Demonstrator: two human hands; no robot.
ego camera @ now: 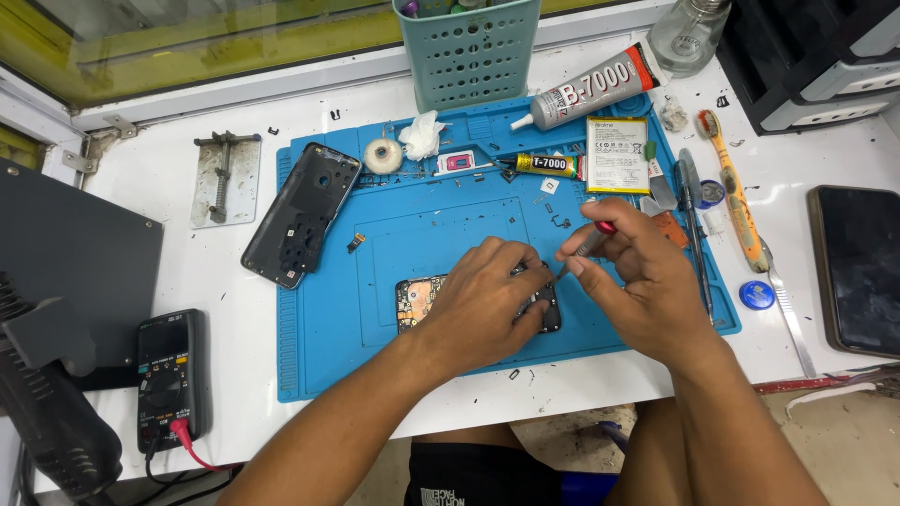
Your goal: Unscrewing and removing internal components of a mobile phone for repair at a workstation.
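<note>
An opened phone (pixel 417 300) with its circuit board exposed lies on the blue work mat (pixel 328 328). My left hand (pixel 487 300) rests on top of the phone and presses it down, hiding most of it. In my right hand (pixel 637 281) is a small screwdriver (pixel 586 245) with a red cap, its tip pointing down at the phone's right end. The phone's black back cover (pixel 302 214) lies apart at the mat's upper left.
Glue tubes (pixel 586 89), a flat battery (pixel 616 154), a tape roll (pixel 382 156) and tissue sit at the mat's far edge. A teal basket (pixel 469 52) stands behind. A multimeter (pixel 169 375) lies left; tweezers, a toothbrush (pixel 731 192) and a dark phone (pixel 858 267) lie right.
</note>
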